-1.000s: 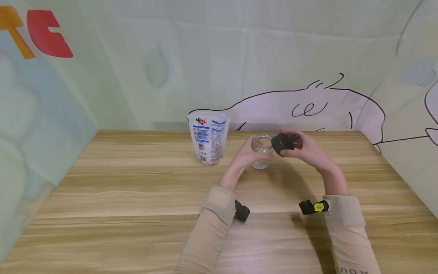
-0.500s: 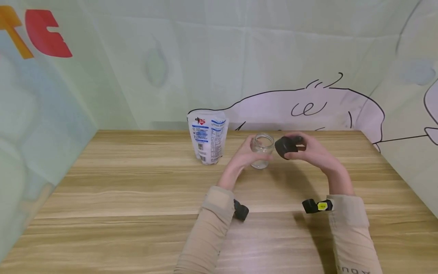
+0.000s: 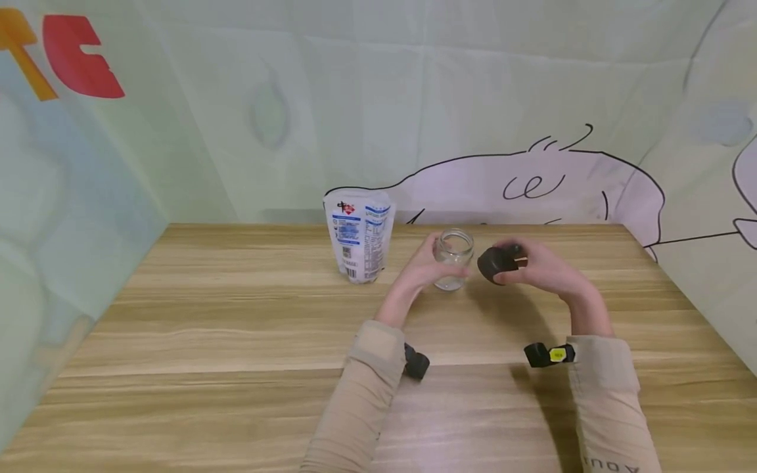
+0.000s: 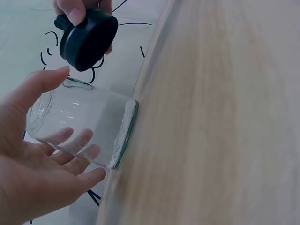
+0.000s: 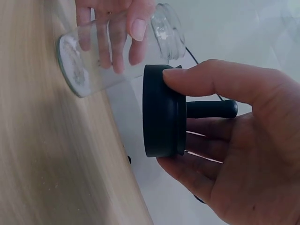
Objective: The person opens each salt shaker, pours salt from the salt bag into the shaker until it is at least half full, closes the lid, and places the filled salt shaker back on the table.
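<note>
Pale green cloth (image 3: 355,118), printed with a black-lined cartoon (image 3: 473,190) and bold orange and red letters (image 3: 73,59), hangs behind our wood-grained table (image 3: 207,341). Left of the jar (image 4: 105,112), a white pouch (image 3: 362,246) with blue print stands upright near our left hand (image 3: 427,268); black wrist devices (image 3: 417,364) jut inward from our beige sleeves (image 3: 609,407), the right one bearing a yellow label (image 3: 557,355). Our left fingers and thumb are wrapped round the jar, partly hiding its wall, while our right hand (image 3: 547,266) pinches the black lid (image 5: 161,112) by its edge, just beside the jar's mouth yet apart from it. We see the jar upright over the table's far part, though we cannot tell whether its base touches the wood. Its glass is clear, its mouth uncovered, with a whitish layer (image 4: 123,131) at the bottom; the lid is round, tilted and hollow underneath, with a stubby handle (image 5: 213,109) on top
</note>
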The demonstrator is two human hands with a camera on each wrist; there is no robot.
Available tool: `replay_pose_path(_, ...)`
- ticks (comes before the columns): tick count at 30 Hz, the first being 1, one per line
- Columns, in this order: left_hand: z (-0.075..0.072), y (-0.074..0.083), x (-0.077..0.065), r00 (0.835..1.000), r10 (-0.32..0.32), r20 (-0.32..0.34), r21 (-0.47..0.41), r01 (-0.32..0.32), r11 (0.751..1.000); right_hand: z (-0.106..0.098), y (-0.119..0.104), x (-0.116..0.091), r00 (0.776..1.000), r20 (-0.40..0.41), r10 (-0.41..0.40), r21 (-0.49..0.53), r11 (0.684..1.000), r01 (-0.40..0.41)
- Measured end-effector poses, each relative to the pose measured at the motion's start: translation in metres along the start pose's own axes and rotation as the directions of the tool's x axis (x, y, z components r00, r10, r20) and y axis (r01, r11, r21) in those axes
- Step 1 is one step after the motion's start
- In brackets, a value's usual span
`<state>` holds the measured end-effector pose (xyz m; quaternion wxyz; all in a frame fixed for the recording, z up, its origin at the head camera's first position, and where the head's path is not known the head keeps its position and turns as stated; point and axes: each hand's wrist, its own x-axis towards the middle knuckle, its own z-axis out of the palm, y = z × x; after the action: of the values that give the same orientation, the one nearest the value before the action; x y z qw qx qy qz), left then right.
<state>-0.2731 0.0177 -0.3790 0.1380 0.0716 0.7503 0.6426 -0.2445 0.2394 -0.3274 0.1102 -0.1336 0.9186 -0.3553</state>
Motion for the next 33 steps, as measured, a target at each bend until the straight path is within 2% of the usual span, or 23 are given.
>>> replay_pose_path(9, 0.0, -0.001, 0.001, 0.999, -0.035, -0.009, 0.028, 0.035, 0.999, 0.004, 0.007, 0.003, 1.0, 0.016, 0.007, -0.026, 1.0, -0.006)
replay_pose_path(20, 0.0, 0.001, 0.0, 0.999, -0.043, -0.008, 0.036, 0.044, 0.998, 0.008, 0.014, 0.005, 0.997, 0.056, 0.053, -0.067, 0.997, -0.049)
replay_pose_path(33, 0.001, 0.001, 0.0, 0.998, -0.068, -0.016, 0.046, 0.068, 0.997, 0.01, 0.014, 0.005, 0.995, 0.064, 0.081, -0.146, 0.987, -0.071)
